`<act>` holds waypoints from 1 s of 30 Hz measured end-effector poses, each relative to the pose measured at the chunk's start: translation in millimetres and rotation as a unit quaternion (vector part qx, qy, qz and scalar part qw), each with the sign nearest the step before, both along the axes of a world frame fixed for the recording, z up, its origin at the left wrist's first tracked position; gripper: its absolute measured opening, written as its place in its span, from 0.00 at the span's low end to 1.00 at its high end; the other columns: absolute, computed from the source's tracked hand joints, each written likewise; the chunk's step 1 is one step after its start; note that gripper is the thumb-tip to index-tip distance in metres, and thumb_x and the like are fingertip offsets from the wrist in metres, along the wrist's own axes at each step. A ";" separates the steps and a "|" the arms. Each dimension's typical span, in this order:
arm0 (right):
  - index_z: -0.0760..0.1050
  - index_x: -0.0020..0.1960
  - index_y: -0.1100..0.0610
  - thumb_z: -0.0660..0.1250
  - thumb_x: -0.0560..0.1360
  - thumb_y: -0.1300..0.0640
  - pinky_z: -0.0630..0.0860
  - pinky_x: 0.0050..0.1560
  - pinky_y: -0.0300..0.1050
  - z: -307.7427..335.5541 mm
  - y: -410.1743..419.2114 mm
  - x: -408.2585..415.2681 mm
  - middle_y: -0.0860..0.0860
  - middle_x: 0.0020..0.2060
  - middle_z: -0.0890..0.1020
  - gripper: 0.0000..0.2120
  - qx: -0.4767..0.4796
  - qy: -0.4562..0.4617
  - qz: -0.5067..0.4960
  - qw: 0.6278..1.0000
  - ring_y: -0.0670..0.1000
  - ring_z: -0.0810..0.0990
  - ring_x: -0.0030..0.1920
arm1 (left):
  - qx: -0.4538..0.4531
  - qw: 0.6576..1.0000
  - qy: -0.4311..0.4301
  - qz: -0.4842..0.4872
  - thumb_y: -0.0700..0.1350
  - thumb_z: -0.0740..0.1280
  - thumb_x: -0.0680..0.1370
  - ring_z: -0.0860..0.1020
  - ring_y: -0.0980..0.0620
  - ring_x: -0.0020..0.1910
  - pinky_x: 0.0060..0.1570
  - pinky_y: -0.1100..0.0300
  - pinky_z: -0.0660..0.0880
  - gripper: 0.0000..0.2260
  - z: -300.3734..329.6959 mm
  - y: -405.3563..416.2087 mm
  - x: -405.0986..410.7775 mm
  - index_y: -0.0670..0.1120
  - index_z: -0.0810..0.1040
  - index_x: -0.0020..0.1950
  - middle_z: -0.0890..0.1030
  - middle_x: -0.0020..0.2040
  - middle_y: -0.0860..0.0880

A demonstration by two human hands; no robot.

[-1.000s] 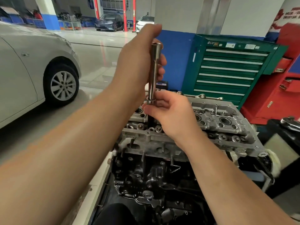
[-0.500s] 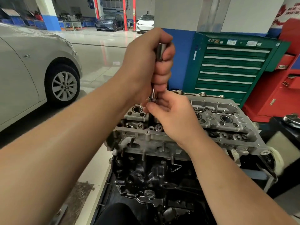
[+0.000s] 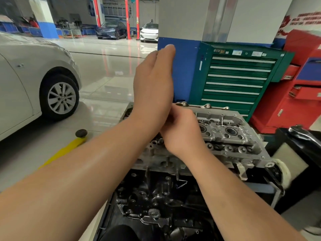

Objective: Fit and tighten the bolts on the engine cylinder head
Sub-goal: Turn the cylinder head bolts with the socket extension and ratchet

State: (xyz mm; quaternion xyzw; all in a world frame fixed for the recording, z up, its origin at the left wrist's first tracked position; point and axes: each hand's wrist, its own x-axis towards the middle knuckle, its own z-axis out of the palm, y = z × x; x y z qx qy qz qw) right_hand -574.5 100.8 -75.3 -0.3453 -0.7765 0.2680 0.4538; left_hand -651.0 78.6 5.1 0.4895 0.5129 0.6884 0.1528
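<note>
While the two hands meet above the near left part of the cylinder head (image 3: 231, 136), many other things stand around them. Far to the left of the hands is a silver car (image 3: 26, 80); the round badge on its wheel (image 3: 61, 98) is too small to read surely. Lower, between the car and the hands, a yellow jack arm (image 3: 64, 150) with a black round pad lies on the shiny floor. Behind the hands, well apart, a dark car (image 3: 111, 30) and a white car (image 3: 150, 33) are parked between red lift posts (image 3: 127, 16).

The left hand (image 3: 154, 86) is raised upright, its fingers straight and together, pointing up, the back of the hand toward the camera. It holds nothing that I can see. This hand and its forearm cover the left end of the cylinder head. The right hand (image 3: 182, 131) is just beside and below it, touching its heel, with the fingers curled inward over the head (what they pinch, if anything, is hidden by the left hand).

To the right of the hands the grey cylinder head sits on the black engine block (image 3: 156, 202). Behind it stands a green tool cabinet (image 3: 238, 79) with small stickers on top, not readable, and further right a red cabinet (image 3: 295, 94). Red writing on the wall above is blurred.
</note>
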 end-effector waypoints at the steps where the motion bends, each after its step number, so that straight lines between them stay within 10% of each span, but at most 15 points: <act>1: 0.75 0.38 0.42 0.63 0.73 0.58 0.73 0.34 0.45 -0.5 0.4 0.3 0.43 0.31 0.80 0.11 -0.001 0.001 -0.007 1.000 0.45 0.72 0.31 | 0.000 1.000 -0.022 -0.015 0.45 0.62 0.82 0.64 0.52 0.30 0.30 0.60 0.64 0.14 4.4 0.1 0.8 0.41 0.67 0.39 0.65 0.33 0.44; 9: 0.78 0.44 0.50 0.74 0.74 0.51 0.80 0.40 0.56 -6.4 -2.0 -8.5 0.47 0.34 0.82 0.06 -0.018 0.050 -0.013 0.999 0.49 0.79 0.36 | -0.078 0.958 -0.158 -0.227 0.52 0.58 0.82 0.53 0.50 0.24 0.27 0.62 0.56 0.19 6.9 4.3 -22.3 0.50 0.65 0.31 0.58 0.24 0.52; 14: 0.81 0.52 0.47 0.73 0.76 0.53 0.82 0.50 0.57 -7.9 -0.7 -6.9 0.44 0.41 0.85 0.05 -0.060 0.062 0.012 0.996 0.47 0.84 0.43 | -0.048 0.952 -0.137 -0.270 0.63 0.53 0.85 0.71 0.46 0.30 0.33 0.56 0.70 0.25 2.6 0.5 -26.9 0.45 0.77 0.48 0.74 0.32 0.44; 22: 0.78 0.58 0.41 0.71 0.79 0.53 0.83 0.55 0.55 -10.6 1.5 -10.5 0.41 0.46 0.85 0.11 -0.064 0.052 0.023 0.996 0.44 0.85 0.48 | -0.078 0.987 -0.067 -0.125 0.54 0.55 0.87 0.81 0.42 0.54 0.58 0.42 0.77 0.20 -30.0 -16.2 -65.2 0.44 0.81 0.62 0.84 0.59 0.44; 30: 0.78 0.53 0.42 0.68 0.81 0.58 0.84 0.54 0.51 19.1 -2.4 -9.6 0.44 0.46 0.86 0.10 -0.045 0.158 0.034 0.986 0.45 0.86 0.48 | -0.147 0.985 0.053 -0.075 0.48 0.61 0.86 0.84 0.50 0.54 0.58 0.48 0.81 0.11 -61.4 -23.2 -64.4 0.53 0.83 0.59 0.87 0.52 0.52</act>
